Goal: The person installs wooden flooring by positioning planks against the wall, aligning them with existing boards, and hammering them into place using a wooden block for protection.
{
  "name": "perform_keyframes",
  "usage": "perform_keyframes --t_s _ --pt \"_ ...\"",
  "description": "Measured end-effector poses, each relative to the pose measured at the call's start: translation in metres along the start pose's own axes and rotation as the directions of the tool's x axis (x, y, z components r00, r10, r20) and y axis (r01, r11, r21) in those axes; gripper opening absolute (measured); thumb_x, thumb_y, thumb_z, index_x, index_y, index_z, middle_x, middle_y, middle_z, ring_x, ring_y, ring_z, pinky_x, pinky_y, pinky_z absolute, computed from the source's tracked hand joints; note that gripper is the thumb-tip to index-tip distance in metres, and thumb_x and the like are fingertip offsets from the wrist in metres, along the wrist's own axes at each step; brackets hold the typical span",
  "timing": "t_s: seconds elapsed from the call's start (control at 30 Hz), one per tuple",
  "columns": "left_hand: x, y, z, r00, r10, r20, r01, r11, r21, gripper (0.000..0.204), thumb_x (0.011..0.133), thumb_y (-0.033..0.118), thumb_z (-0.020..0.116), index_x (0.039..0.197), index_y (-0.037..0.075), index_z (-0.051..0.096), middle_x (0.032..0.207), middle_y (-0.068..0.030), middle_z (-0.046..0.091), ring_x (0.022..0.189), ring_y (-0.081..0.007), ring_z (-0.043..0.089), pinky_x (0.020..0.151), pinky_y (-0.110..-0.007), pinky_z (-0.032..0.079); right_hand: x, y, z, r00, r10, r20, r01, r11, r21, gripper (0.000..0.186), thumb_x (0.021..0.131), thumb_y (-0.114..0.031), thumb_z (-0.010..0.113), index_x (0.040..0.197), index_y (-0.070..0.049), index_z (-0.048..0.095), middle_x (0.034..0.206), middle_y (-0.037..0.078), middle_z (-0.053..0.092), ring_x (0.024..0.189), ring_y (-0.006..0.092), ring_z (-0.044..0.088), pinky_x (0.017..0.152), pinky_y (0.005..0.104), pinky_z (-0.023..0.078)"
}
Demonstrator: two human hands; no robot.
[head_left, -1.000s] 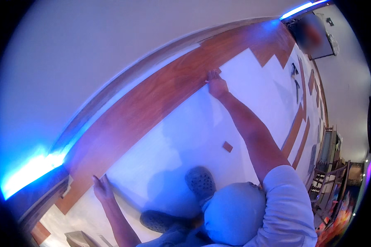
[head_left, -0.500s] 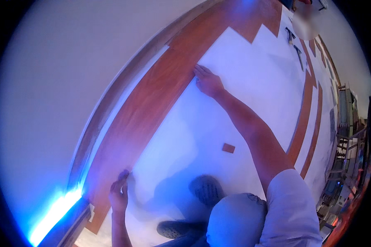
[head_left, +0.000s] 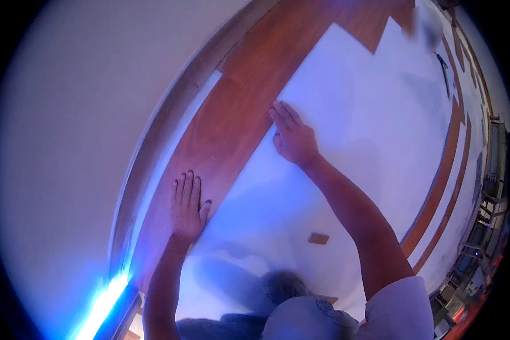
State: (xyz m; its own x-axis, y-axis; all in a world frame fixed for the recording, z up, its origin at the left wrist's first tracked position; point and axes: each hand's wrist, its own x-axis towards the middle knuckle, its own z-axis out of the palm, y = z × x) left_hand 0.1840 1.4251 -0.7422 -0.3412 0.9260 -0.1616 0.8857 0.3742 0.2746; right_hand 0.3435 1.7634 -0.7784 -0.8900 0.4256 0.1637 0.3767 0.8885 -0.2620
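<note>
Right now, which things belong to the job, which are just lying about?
In use:
reddish-brown boards
left hand, flat on top
right hand, at the edge

Seemingly lying about:
small brown piece
long brown strips
dark tool

Touching reddish-brown wood-grain floor planking (head_left: 212, 139) two-handed.
Resting left hand (head_left: 186, 214) flat on top, right hand (head_left: 294, 139) at long edge.

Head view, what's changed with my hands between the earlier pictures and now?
Your left hand has moved from the edge of the brown plank onto its top face, farther up toward your right hand, and now lies open and flat there. Your right hand stays at the plank's edge, and the small brown piece still lies on the white floor.
</note>
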Motion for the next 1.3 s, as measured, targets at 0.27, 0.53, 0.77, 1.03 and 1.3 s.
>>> perform_keyframes --t_s 0.27,0.53,0.77,1.03,1.3 --pt "-0.006 -0.009 0.002 0.946 -0.307 -0.103 0.283 0.938 -0.197 0.062 0.098 0.026 0.059 0.150 -0.003 0.043 0.157 -0.0282 0.036 0.145 -0.0465 0.034 0.122 -0.055 0.024 -0.002 0.010 -0.009 0.990 -0.137 -0.022 0.138 0.987 0.079 0.068 0.070 -0.017 0.081 0.135 -0.004 0.062 0.149 0.008 0.053 0.141 0.0238 0.048 0.087 0.0340 0.060" --pt "-0.132 -0.064 0.004 0.726 -0.653 -0.215 0.657 0.751 -0.061 0.044 0.104 0.030 0.058 0.134 -0.002 0.059 0.129 -0.0254 0.056 0.121 -0.0428 0.051 0.106 -0.055 0.040 -0.001 0.011 -0.014 0.993 -0.113 -0.026 0.116 0.974 0.193 0.061 0.071 -0.008 0.075 0.131 -0.010 0.065 0.144 0.002 0.058 0.137 0.0203 0.053 0.085 0.0333 0.061" --pt "-0.266 -0.080 0.045 0.316 -0.906 -0.282 0.852 0.401 -0.335 0.036 0.098 0.025 0.060 0.109 -0.009 0.065 0.089 -0.0195 0.068 0.091 -0.0385 0.065 0.081 -0.049 0.052 0.007 0.001 -0.009 0.997 -0.078 -0.024 0.081 0.980 0.182 0.061 0.069 0.001 0.071 0.129 -0.012 0.066 0.141 0.001 0.061 0.134 0.0196 0.054 0.090 0.0341 0.060" --pt "-0.300 -0.036 0.075 -0.172 -0.425 0.889 -0.561 -0.699 -0.443 0.046 0.096 0.029 0.059 0.126 -0.005 0.048 0.116 -0.0171 0.054 0.103 -0.0291 0.057 0.081 -0.045 0.056 0.000 0.006 -0.004 0.992 -0.100 -0.073 0.109 0.986 0.126 0.058 0.075 -0.005 0.075 0.132 -0.013 0.065 0.143 -0.002 0.058 0.136 0.0172 0.051 0.093 0.0326 0.058" --pt "-0.272 -0.035 0.074 -0.083 -0.192 0.978 -0.859 -0.483 -0.168 0.049 0.089 0.041 0.065 0.118 0.002 0.054 0.110 -0.0116 0.057 0.094 -0.0236 0.053 0.077 -0.042 0.049 -0.002 0.002 0.000 0.991 -0.097 -0.091 0.102 0.994 0.051 0.057 0.076 -0.006 0.072 0.131 -0.014 0.065 0.140 -0.002 0.061 0.133 0.0188 0.055 0.092 0.0339 0.059"
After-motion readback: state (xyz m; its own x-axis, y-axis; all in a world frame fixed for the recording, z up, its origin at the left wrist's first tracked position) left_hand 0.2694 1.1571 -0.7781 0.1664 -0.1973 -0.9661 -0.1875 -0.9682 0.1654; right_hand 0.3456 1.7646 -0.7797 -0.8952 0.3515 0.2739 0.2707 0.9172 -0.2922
